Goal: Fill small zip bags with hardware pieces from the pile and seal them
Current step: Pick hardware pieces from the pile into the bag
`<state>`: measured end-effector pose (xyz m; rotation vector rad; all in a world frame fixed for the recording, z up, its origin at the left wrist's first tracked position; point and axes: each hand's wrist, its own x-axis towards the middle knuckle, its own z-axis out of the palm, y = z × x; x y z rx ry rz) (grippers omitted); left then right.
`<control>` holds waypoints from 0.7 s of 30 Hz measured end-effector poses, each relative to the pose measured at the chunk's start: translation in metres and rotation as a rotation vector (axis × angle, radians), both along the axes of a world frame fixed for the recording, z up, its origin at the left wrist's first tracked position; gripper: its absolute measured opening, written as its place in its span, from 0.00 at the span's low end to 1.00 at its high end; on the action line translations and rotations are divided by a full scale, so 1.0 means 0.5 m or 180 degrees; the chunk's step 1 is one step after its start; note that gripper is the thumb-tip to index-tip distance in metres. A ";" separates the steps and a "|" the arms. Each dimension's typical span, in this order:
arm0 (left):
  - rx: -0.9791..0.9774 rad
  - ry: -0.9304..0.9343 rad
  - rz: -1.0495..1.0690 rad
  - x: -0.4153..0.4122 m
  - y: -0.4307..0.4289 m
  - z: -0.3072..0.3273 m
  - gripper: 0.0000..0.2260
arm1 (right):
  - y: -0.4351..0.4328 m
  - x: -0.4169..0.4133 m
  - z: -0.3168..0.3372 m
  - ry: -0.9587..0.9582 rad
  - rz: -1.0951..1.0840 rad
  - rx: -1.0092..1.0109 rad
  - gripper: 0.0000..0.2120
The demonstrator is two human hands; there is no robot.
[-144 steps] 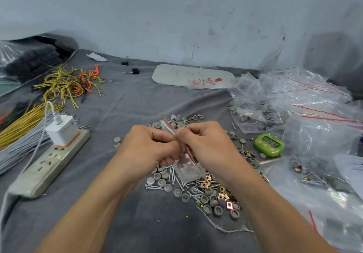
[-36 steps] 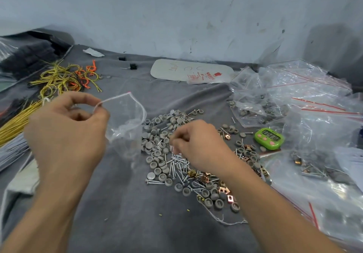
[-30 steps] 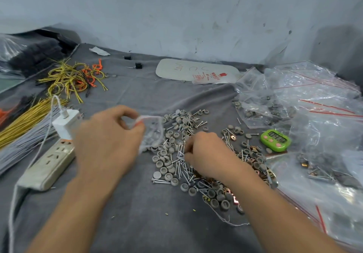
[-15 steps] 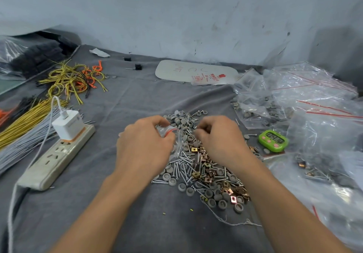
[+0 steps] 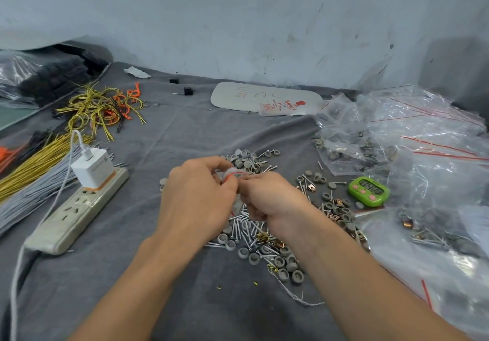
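A small clear zip bag [image 5: 232, 175] with a red seal line sits between my two hands above the hardware pile [image 5: 264, 237]. My left hand [image 5: 197, 203] pinches the bag's mouth from the left. My right hand [image 5: 270, 198] has its fingertips curled at the bag's opening from the right; whether it holds a piece is hidden. The pile of grey caps, screws and copper clips spreads on the grey cloth [image 5: 185, 287] under and behind my hands. Most of the bag is covered by my fingers.
A white power strip [image 5: 76, 211] with a plugged charger [image 5: 92, 167] lies at the left beside grey and yellow wire bundles [image 5: 31, 166]. A green timer [image 5: 369, 191] and heaped clear bags [image 5: 423, 168] fill the right side. A white pouch [image 5: 264, 98] lies near the wall.
My left hand brought the open bag from the upper left down over the pile. My right hand rose from the pile and met the bag's mouth.
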<state>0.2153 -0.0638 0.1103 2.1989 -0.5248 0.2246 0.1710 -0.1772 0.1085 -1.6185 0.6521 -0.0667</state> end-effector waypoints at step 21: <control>-0.1337 -0.0524 0.0802 0.089 0.133 0.102 0.04 | -0.005 -0.026 -0.025 0.1028 0.1080 -0.3429 0.13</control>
